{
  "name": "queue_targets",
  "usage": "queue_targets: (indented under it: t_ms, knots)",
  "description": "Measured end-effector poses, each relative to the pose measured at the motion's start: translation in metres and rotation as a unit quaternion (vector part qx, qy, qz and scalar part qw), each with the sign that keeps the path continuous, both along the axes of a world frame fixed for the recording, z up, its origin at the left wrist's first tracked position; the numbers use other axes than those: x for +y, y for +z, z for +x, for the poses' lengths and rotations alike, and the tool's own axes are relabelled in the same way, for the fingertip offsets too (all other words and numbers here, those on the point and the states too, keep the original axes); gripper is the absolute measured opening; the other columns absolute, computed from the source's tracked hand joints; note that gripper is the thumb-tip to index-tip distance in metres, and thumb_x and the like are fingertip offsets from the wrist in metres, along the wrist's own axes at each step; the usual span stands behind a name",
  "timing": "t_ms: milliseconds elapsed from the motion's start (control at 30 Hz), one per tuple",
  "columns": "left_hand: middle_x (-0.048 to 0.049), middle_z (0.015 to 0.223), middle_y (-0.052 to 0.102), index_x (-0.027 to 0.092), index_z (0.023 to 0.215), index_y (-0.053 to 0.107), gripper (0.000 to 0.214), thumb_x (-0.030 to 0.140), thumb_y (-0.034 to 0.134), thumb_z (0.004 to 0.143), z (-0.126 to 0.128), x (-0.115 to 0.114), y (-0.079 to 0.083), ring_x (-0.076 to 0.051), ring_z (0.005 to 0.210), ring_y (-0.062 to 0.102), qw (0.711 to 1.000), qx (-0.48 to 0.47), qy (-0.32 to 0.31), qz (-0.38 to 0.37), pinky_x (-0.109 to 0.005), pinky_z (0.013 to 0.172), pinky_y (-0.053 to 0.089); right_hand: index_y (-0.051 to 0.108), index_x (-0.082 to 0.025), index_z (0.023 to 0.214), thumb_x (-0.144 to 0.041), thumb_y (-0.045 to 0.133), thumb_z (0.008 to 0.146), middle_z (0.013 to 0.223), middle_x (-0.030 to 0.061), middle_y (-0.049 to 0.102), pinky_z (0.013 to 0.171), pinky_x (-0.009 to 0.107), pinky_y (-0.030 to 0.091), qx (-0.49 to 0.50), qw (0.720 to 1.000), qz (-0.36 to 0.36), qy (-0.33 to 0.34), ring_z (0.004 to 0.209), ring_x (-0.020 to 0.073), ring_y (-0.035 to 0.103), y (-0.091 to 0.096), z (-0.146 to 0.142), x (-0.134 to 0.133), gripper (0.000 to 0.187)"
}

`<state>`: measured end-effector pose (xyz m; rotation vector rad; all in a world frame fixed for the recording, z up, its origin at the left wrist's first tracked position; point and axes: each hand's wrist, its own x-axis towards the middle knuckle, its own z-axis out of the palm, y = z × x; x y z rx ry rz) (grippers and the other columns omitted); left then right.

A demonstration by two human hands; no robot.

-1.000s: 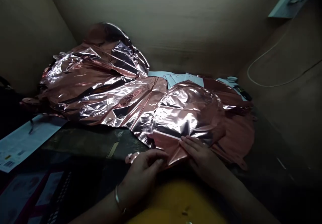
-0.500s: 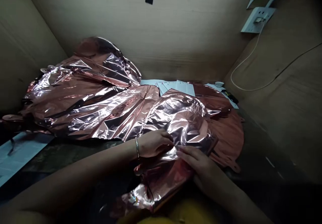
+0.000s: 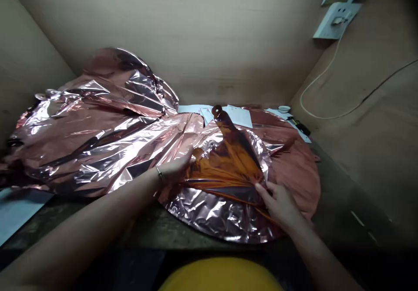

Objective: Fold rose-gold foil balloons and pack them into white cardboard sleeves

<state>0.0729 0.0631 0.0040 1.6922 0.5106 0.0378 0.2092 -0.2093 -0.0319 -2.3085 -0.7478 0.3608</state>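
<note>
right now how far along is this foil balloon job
Looks done: the crumpled rose-gold foil balloon lies heaped at back left. In hand: the left hand and right hand are on a round foil balloon, its folded part uppermost. Seemingly left: another round foil balloon lies untouched at right.

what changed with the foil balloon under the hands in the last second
The rose-gold foil balloon has been opened out across the table towards the person, and its tab now points up towards the wall. The left hand has moved left and the right hand down and right, both on the foil. The crumpled foil heap and papers stayed put.
</note>
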Motion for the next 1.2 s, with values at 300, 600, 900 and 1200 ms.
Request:
queue_targets:
  t_ms: [300, 600, 900, 1200]
  knots:
    - [0.0039, 0.067, 0.062, 0.016, 0.152, 0.018, 0.079, 0.024, 0.058, 0.084, -0.014, -0.018, -0.016, -0.015, 0.06, 0.059, 0.968, 0.014, -0.006, 0.251, -0.026, 0.06, 0.042, 0.061, -0.019, 0.085, -0.033, 0.04, 0.096, 0.07, 0.007, 0.068, 0.054, 0.028, 0.032, -0.16, 0.972, -0.173, -0.015, 0.064, 0.0215, 0.062, -0.005, 0.0, 0.01, 0.027]
    - [-0.0151, 0.127, 0.059, 0.02, 0.135, 0.051, 0.047, 0.028, 0.057, 0.089, -0.042, -0.044, -0.003, -0.032, 0.114, 0.058, 0.834, 0.013, -0.048, 0.55, -0.048, 0.091, 0.048, 0.057, -0.019, 0.087, -0.03, 0.04, 0.099, 0.068, 0.008, 0.069, 0.05, 0.028, 0.026, -0.199, 0.946, -0.253, 0.017, 0.061, 0.0233, 0.066, -0.002, -0.001, 0.014, 0.024]
    - [-0.0141, 0.124, 0.064, 0.009, 0.123, 0.058, 0.035, 0.004, 0.052, 0.088, -0.035, -0.072, -0.022, -0.023, 0.112, 0.063, 0.767, -0.081, -0.244, 0.588, -0.036, 0.096, 0.053, 0.061, -0.018, 0.097, -0.028, 0.039, 0.098, 0.069, 0.0087, 0.068, 0.052, 0.029, 0.032, -0.208, 0.938, -0.275, 0.034, 0.061, 0.0236, 0.066, 0.005, -0.008, 0.013, 0.025]
    - [-0.0144, 0.115, 0.069, 0.008, 0.114, 0.062, 0.029, 0.001, 0.05, 0.088, -0.041, -0.072, -0.03, -0.024, 0.102, 0.068, 0.732, -0.132, -0.216, 0.632, -0.035, 0.084, 0.059, 0.056, -0.004, 0.125, -0.024, 0.043, 0.095, 0.134, 0.0239, 0.053, 0.1, 0.051, 0.043, -0.435, 0.894, -0.099, 0.045, 0.124, 0.0348, 0.051, 0.018, 0.012, -0.037, 0.039]
